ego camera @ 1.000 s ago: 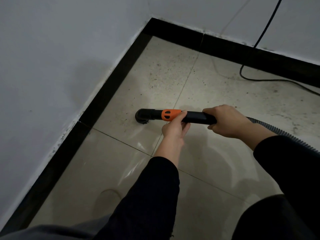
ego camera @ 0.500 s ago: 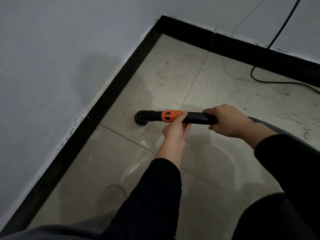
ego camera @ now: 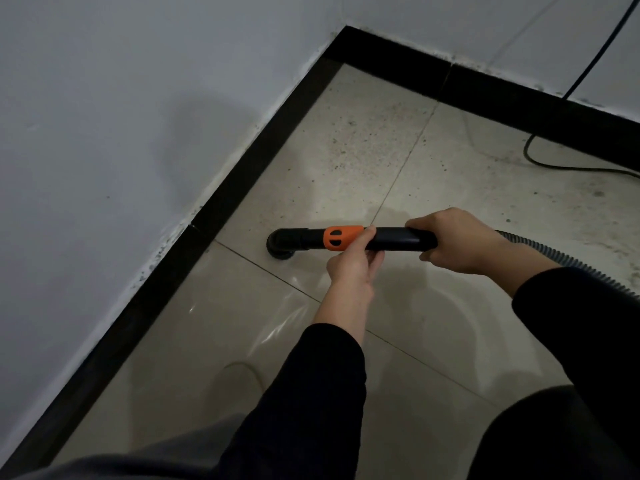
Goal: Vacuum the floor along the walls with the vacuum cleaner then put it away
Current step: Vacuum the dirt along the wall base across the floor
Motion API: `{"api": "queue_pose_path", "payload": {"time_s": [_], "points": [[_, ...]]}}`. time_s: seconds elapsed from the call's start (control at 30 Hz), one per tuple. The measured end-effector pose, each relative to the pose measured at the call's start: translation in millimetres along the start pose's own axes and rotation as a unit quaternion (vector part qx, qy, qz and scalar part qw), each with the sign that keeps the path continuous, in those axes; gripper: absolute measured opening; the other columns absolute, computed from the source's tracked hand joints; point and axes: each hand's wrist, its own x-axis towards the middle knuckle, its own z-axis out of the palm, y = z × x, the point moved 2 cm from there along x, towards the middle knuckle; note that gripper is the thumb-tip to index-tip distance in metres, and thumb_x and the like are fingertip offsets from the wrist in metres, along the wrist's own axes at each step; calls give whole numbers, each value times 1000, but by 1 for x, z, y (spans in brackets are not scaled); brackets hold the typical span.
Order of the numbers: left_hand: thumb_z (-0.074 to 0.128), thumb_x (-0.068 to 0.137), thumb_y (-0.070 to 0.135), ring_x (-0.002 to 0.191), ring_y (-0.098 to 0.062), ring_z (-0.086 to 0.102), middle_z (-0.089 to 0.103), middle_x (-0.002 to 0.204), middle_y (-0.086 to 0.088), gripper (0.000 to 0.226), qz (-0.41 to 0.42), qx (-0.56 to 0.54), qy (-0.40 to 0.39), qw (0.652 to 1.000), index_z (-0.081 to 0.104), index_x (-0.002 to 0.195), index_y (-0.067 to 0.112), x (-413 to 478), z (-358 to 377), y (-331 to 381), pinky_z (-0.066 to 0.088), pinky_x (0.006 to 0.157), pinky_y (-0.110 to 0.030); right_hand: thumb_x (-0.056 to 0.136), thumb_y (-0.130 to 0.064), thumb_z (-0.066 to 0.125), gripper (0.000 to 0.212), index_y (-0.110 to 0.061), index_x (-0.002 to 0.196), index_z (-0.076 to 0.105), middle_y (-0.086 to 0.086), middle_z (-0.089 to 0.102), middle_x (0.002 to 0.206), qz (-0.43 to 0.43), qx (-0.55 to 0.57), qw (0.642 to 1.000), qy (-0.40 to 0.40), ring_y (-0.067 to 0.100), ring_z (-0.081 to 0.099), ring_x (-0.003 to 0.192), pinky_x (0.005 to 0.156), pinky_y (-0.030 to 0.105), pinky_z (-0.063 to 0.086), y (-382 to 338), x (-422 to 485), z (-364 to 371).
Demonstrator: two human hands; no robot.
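right hand (ego camera: 460,241) on wand (ego camera: 394,239) near skirting (ego camera: 221,209)

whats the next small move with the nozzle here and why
Probably slide the nozzle forward along the black skirting toward the corner. The left hand and right hand grip the wand, the nozzle rests just off the skirting, and dark specks dot the tile ahead.
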Motion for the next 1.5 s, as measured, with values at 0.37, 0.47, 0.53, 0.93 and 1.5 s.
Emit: {"api": "queue_pose_path", "payload": {"time_s": [0.37,0.47,0.53,0.93,1.5], "points": [[76,81,4,84,-17,67,69,101,-14,23,2,-17,11,1000,59,97,4,2,-17,13,58,70,-23,78,-13,67,21,-22,96,60,-1,59,75,-33,-7,999,-9,21,54,75,68,34,46,-18,13,3],[75,82,4,83,-17,67,69,97,-14,19,4,-22,8,1000,60,94,4,4,-21,19,59,75,-26,78,-15,68,22,-27,91,55,-4,56,74,-43,-14,999,-12,20,53,74,68,32,45,-25,18,2],[74,82,4,85,-19,67,69,97,-15,18,5,-24,10,1000,60,94,3,6,-23,22,58,81,-28,79,-15,67,22,-26,92,55,-4,55,75,-43,-18,999,-10,21,54,76,67,32,43,-29,20,3],[73,83,3,82,-16,66,68,99,-15,22,1,-10,-24,1000,60,101,2,10,-11,19,57,76,-25,82,-17,64,22,-22,102,56,2,62,90,1,-56,998,9,25,57,87,77,39,49,-21,10,-1],[73,83,2,78,-16,67,68,97,-16,25,-5,29,-79,996,59,103,0,22,17,12,59,59,-22,84,-19,63,24,-21,107,55,2,59,90,62,-52,996,43,26,55,91,78,38,46,-1,-5,-7]]}}
